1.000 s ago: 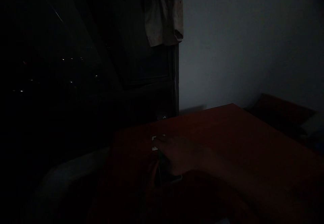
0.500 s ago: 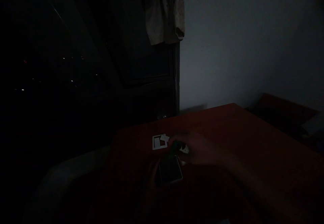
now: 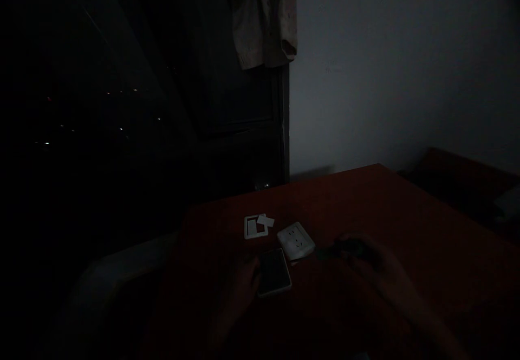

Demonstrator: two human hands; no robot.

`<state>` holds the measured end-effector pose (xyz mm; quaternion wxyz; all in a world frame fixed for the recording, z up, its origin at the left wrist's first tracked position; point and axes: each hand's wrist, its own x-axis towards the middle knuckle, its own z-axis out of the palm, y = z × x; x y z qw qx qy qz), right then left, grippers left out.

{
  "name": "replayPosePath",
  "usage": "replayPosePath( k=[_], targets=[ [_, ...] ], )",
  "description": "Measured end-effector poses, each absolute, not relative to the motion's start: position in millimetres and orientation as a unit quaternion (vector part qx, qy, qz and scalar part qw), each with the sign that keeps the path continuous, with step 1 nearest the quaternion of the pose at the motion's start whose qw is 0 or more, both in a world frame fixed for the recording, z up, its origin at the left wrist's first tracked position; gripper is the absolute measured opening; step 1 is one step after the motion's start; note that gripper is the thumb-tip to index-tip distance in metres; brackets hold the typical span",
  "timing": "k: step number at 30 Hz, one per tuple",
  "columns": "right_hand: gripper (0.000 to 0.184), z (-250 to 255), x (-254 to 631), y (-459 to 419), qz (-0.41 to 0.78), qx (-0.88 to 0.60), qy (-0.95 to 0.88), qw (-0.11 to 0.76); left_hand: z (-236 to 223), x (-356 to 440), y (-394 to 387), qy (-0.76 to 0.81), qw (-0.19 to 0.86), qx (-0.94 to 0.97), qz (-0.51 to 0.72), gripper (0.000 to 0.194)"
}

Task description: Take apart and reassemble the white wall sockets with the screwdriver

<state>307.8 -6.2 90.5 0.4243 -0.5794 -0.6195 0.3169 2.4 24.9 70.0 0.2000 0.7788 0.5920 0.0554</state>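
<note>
A square, dark-faced piece with a pale rim (image 3: pixel 274 273) lies on the reddish table. My left hand (image 3: pixel 244 278) is at its left edge, fingers closed on it as far as the dim light shows. Just beyond it is a white wall socket plate (image 3: pixel 296 242), tilted, with its slots facing up. To the right of the plate, my right hand (image 3: pixel 377 265) is closed around a dark tool (image 3: pixel 351 248). A faint greenish end of that tool points left towards the socket plate; its exact kind is too dark to make out.
A white frame (image 3: pixel 246 235) with small white plates (image 3: pixel 266 220) lies farther back on the table (image 3: pixel 345 197). Behind stand a dark window (image 3: pixel 101 132) and a pale wall (image 3: pixel 365 78). Cloth (image 3: pixel 264 24) hangs above the table's back edge.
My right hand has moved right with the tool, away from the dark-faced piece, uncovering the socket plate. My left hand stays at the piece's left side.
</note>
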Motion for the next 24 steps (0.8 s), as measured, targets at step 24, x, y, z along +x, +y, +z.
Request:
replayPosePath(
  k=[24],
  targets=[
    [0.029,71.1,303.5,-16.3,0.362,-0.613,-0.573,0.407,74.9,10.8,38.9,0.571,0.185,0.8,-0.006,0.018]
  ],
)
